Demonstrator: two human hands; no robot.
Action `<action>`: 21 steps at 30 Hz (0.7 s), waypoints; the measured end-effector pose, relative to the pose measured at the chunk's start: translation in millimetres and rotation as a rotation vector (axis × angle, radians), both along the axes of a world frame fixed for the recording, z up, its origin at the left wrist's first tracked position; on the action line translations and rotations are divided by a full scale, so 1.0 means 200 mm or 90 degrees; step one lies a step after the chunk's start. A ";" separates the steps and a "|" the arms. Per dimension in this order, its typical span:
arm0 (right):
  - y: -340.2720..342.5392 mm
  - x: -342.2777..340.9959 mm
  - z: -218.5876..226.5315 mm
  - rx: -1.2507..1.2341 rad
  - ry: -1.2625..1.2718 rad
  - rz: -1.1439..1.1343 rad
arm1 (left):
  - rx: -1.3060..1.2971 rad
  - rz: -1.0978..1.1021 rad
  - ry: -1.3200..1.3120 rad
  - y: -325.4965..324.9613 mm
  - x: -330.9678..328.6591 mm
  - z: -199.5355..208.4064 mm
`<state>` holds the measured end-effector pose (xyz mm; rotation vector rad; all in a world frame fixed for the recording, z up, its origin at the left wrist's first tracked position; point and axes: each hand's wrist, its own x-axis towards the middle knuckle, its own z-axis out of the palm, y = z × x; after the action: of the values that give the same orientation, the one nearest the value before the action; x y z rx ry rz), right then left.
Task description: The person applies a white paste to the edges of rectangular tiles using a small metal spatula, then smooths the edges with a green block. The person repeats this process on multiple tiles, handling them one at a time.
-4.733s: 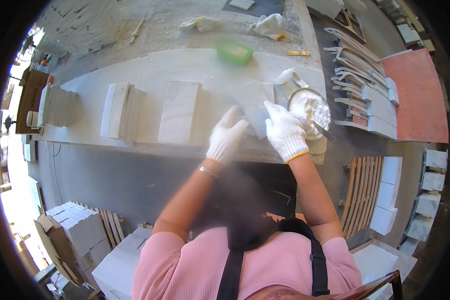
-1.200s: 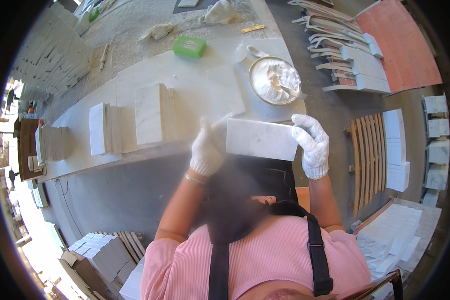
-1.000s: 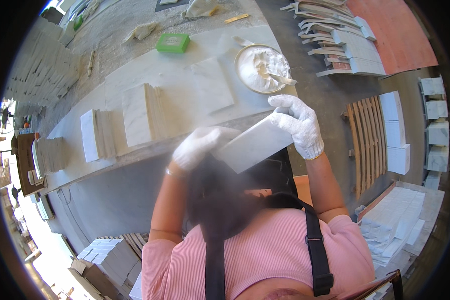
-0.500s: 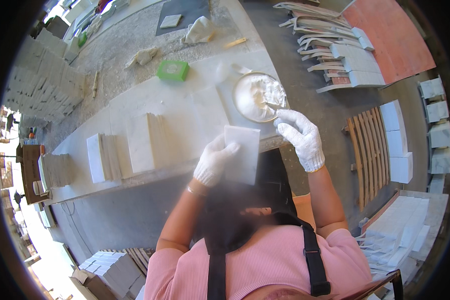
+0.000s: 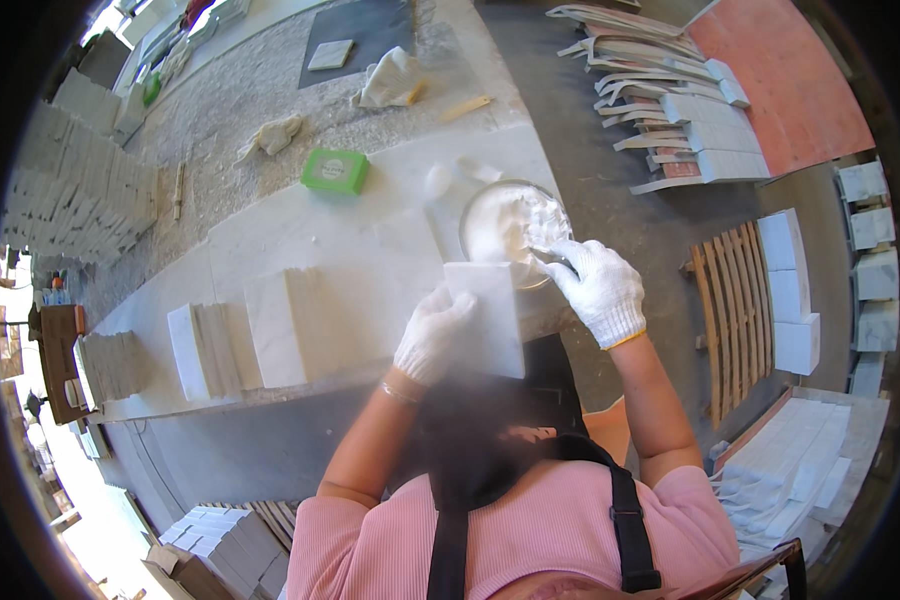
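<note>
A white stone tile [image 5: 492,325] stands nearly upright in my gloved left hand [image 5: 434,335], the thumb on its face and the fingers behind. My gloved right hand [image 5: 602,292] reaches over the right edge of a round bowl [image 5: 515,182]. Its thumb and fingers are pinched together at the white paste [image 5: 505,222] inside. Whatever sits between those fingertips is too small to make out. The tile's upper edge overlaps the near side of the bowl in view.
Stacked tiles [image 5: 275,330] line the bench [image 5: 370,230] to the left. A green box [image 5: 335,171], a crumpled glove [image 5: 390,80] and a wooden strip [image 5: 465,108] lie farther back. Right of the bench are a wooden pallet [image 5: 735,320] and bundled tiles [image 5: 715,130].
My right hand has moved from just outside the bowl's rim to the paste inside. The tile in my left hand has shifted slightly, and the whole view has moved a little.
</note>
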<state>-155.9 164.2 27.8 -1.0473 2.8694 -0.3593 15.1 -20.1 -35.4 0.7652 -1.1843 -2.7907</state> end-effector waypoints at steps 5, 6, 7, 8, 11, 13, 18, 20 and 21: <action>-0.02 -0.04 -0.02 0.051 0.019 0.031 | 0.041 0.015 -0.061 0.02 -0.03 -0.02; -0.01 -0.04 -0.02 0.022 0.035 0.026 | 0.044 0.021 -0.062 0.03 -0.04 -0.01; 0.00 -0.05 -0.01 -0.008 0.045 0.023 | 0.044 0.032 -0.075 0.03 -0.04 0.00; 0.01 -0.06 0.00 -0.039 0.059 0.018 | 0.038 0.039 -0.066 0.03 -0.05 0.01; 0.05 -0.08 0.03 -0.151 -0.005 -0.011 | 0.019 0.071 -0.076 0.04 -0.07 0.05; 0.08 -0.08 0.04 -0.200 -0.101 -0.058 | 0.020 0.085 -0.081 0.04 -0.07 0.07; 0.10 -0.07 -0.01 -0.348 -0.294 -0.121 | 0.017 0.090 -0.078 0.03 -0.08 0.06; 0.10 -0.07 -0.03 -0.381 -0.364 -0.143 | 0.019 0.100 -0.087 0.04 -0.08 0.05; 0.09 -0.06 -0.04 -0.385 -0.381 -0.147 | 0.020 0.104 -0.093 0.04 -0.08 0.05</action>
<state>-168.6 182.7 20.0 -0.5058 2.3567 -1.3532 -1.5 -12.2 -25.2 1.0338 -1.0459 -2.6654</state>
